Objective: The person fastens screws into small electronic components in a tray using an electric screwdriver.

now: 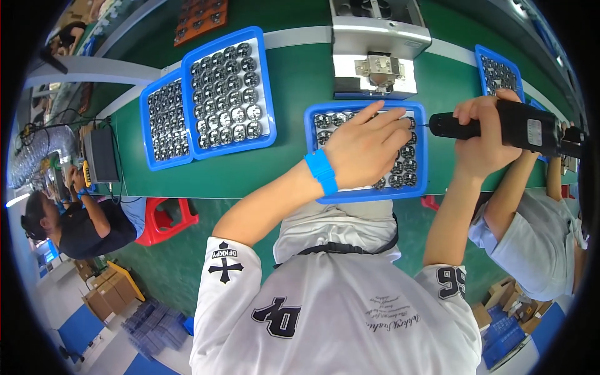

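Note:
A blue tray (422,175) with rows of small round black parts (395,180) lies at the table's front edge. My left hand (365,147), with a blue band at the wrist, rests palm down over the tray, fingers stretched out and slightly apart. It hides many of the parts, and whether a fingertip touches one I cannot tell. My right hand (484,137) is closed around a black electric screwdriver (531,127), held nearly level. Its thin bit points left and ends at the tray's right side, near the upper right parts.
Behind the tray stands a metal machine (381,37) with a clamp-like fixture. Two more blue trays (270,119) of round parts overlap at left, and another blue tray (480,62) sits at far right. Co-workers sit on both sides, a red stool (164,222) by the left one.

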Demonstrator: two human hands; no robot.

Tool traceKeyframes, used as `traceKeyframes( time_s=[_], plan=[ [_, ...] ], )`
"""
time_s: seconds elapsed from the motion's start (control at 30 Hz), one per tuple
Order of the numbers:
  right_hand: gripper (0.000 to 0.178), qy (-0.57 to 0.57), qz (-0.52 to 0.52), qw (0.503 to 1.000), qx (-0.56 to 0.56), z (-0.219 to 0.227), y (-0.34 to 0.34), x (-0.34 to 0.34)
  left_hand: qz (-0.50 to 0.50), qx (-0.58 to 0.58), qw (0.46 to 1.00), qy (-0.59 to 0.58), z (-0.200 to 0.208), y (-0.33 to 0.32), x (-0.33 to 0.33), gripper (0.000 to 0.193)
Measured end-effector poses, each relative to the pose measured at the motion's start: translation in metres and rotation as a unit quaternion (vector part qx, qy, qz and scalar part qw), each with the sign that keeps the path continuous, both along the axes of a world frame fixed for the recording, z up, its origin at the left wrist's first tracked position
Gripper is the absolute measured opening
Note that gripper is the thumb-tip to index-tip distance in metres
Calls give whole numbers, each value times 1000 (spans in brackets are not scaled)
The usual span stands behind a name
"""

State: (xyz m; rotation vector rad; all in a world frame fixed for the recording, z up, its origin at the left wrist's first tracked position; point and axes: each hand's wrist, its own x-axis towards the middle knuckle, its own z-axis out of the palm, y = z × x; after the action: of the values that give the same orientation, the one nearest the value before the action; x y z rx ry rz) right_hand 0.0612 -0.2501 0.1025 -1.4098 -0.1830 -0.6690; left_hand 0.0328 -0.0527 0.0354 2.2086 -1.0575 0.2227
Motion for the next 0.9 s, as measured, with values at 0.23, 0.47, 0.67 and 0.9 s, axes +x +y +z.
traceKeyframes(
  time_s=[0.23, 0.47, 0.67, 0.9],
  plan=[
    [28, 12, -16, 999, 36, -10, 8, 6, -41, 48, 998, -20, -7, -2, 15, 31],
    [29, 22, -21, 999, 17, -15, 12, 12, -51, 60, 997, -15, -10, -5, 17, 29],
    [30, 26, -20, 999, 19, -16, 19, 12, -47, 49, 997, -24, -14, -5, 17, 29],
    [28, 15, 7, 1000, -6, -20, 21, 14, -46, 39, 998, -27, -16, -5, 17, 28]
  ],
)
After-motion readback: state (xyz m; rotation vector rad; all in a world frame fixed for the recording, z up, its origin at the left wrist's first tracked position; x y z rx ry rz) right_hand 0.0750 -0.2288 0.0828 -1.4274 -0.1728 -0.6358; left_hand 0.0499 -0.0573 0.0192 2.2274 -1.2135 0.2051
